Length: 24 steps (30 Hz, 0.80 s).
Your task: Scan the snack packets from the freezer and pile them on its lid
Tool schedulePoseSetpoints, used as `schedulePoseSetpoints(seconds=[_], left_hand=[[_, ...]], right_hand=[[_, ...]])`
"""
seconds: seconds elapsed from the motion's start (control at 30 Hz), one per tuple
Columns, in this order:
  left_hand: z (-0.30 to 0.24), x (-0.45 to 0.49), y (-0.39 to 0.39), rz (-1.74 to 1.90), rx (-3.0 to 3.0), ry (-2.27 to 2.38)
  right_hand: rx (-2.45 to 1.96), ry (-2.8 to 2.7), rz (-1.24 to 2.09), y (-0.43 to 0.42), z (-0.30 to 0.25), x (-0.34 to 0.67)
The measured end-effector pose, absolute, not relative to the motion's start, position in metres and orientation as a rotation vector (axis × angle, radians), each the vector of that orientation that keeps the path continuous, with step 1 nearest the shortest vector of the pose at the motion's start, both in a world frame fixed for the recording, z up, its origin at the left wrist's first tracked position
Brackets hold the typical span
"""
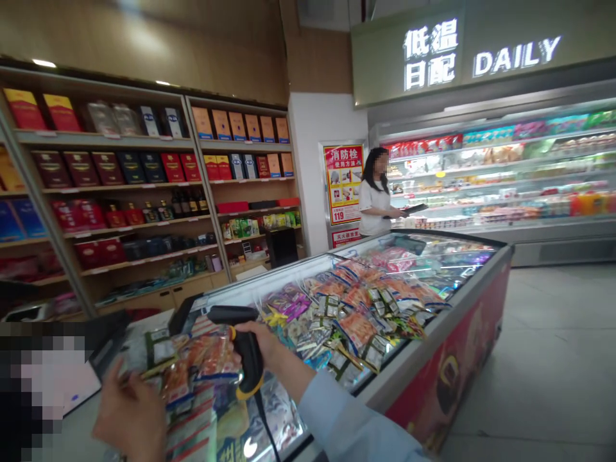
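Observation:
My right hand [257,340] is wrapped round the grip of a black and yellow barcode scanner [250,359], whose head points left and whose cable hangs down. Below the scanner head lie clear food packets [212,356] with orange-brown contents, one with a green and white label. My left hand [132,410] is at the near left, beside these packets. Its fingers are curled together, and what they hold, if anything, cannot be made out. The packets rest over the near end of a freezer chest [366,385], on or beside its glass.
Many packets [356,327] are heaped along the freezer top. A person [375,199] in a white top stands behind its far end, holding a dark flat object [414,209]. Shelves of boxes [108,168] line the left wall. A lit refrigerated display [500,212] stands at the back right.

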<state>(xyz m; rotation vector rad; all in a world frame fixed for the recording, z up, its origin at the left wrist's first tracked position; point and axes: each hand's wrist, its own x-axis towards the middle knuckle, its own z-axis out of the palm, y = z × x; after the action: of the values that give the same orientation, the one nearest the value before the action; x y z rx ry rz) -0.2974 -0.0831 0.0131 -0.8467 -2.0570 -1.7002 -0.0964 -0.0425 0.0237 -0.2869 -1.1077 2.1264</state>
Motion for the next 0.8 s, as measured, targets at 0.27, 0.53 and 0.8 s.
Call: schedulePoseSetpoints(seconds=[0.27,0.53,0.8], left_hand=[[-0.009,-0.305,-0.088,-1.121,-0.909,-2.279],[-0.022,-0.316,-0.092,-1.238,-0.713,-2.296],[-0.024,-0.314,-0.091,-1.247,-0.783,-2.330]], right_hand=[[-0.468,-0.931,2.168,-0.036,-0.048,-0.134],[-0.462,-0.898,2.160,-0.038,-0.051,-0.134],[-0.502,-0.931,2.149,-0.039,-0.061,-0.138]])
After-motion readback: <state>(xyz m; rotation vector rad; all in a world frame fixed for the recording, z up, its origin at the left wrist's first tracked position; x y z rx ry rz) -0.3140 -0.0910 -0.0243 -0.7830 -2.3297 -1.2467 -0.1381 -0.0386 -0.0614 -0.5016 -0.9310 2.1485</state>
